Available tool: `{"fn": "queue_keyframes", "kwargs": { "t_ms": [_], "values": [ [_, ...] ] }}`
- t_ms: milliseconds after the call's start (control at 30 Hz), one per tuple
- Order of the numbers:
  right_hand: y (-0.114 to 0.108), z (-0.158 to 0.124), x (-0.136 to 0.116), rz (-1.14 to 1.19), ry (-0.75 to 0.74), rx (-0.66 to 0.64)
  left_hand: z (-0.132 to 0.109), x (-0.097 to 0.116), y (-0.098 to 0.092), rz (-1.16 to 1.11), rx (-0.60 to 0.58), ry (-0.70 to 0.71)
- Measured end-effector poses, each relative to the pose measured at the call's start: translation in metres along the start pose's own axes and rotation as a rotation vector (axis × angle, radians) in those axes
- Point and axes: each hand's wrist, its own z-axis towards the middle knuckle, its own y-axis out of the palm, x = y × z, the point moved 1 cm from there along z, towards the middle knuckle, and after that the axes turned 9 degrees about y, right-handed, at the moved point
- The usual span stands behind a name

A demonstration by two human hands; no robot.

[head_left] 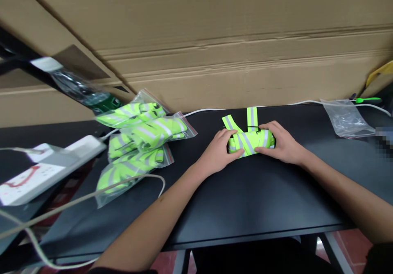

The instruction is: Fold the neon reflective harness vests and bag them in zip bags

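1. Bare forearms (175, 208) nearest the camera, angled inward from the lower edge over a black table (245, 200).
2. Between both hands, toward the table's far edge: a strap bundle (251, 142), rolled compactly and lying crosswise. Cannot tell whether resting on the table or slightly lifted.
3. Bright fluorescent yellow-green in colour, with a silver-grey stripe along each band. Wrapped in slanting, overlapping turns, with stripes converging on the near face.
4. Out of its far side, two loose tails: one slanting leftward, one pointing straight away, with a thin black line across the latter's base.
5. Left hand (216, 153) clamped on the bundle's left end, with thumb on the near face and fingers bent over the far side.
6. Right hand (284, 145) clamped likewise on the right end, with thumb and index finger spread around it.
7. Well to the left: similar straps in clear zip bags (153, 131), heaped near a white power strip (86, 149).
8. Far right: a flat clear bag (346, 118). Behind everything: cardboard (230, 12).
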Motion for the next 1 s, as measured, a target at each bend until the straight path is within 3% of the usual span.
{"fn": "queue_keyframes", "kwargs": {
  "t_ms": [133,200,267,367,467,633,800,933,1000],
  "values": [
    [-0.002,-0.002,-0.002,-0.027,0.104,-0.039,0.000,-0.002,-0.002,-0.084,0.054,0.103],
    [-0.002,-0.003,-0.005,-0.031,0.086,-0.031,0.000,-0.001,-0.003,-0.061,0.087,0.202],
    [-0.001,-0.004,-0.009,-0.089,-0.065,-0.004,0.000,0.001,-0.004,0.020,0.086,0.297],
    [0.000,-0.005,-0.014,-0.267,-0.341,-0.015,-0.001,0.003,-0.004,0.197,-0.005,0.363],
    [-0.001,-0.005,-0.016,-0.293,-0.434,-0.106,-0.003,0.007,-0.008,0.230,-0.116,0.324],
    [-0.008,-0.011,-0.014,-0.025,-0.333,-0.234,-0.009,0.013,-0.016,0.087,-0.191,0.260],
    [-0.014,-0.010,-0.010,0.041,-0.134,-0.166,-0.008,0.006,-0.017,0.149,-0.117,0.046],
    [-0.026,0.001,-0.012,0.048,-0.158,-0.044,-0.006,0.002,-0.019,0.100,-0.177,-0.008],
    [-0.027,-0.016,-0.010,0.120,-0.173,0.071,-0.005,0.002,-0.020,0.069,-0.170,-0.009]
  ]
}}
